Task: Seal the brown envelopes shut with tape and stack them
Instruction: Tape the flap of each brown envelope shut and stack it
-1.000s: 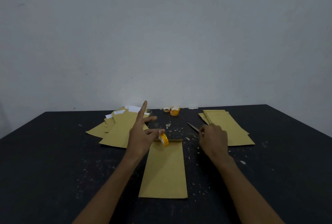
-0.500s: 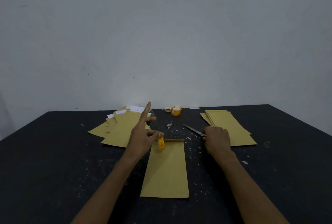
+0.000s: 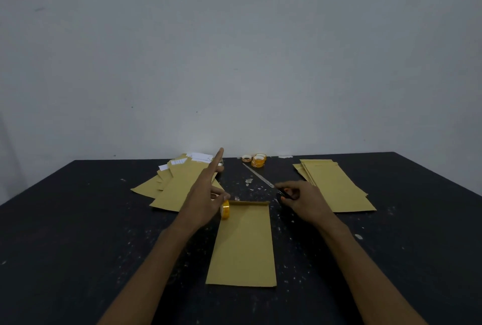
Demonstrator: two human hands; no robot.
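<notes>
1. The loose pile (image 3: 180, 184) at your left looks unsealed, so most of the work remains.
2. Your left grip (image 3: 202, 198) pinches the tape roll (image 3: 225, 210) at the centre envelope (image 3: 245, 244) top edge.
3. Your right grip (image 3: 306, 203) clasps the scissors (image 3: 262, 179); the stack (image 3: 336, 189) beyond looks finished.

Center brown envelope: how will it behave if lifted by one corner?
Probably floppy: the center envelope lies as a thin flat sheet. Likely light, so a push may slide it across the black table.
</notes>
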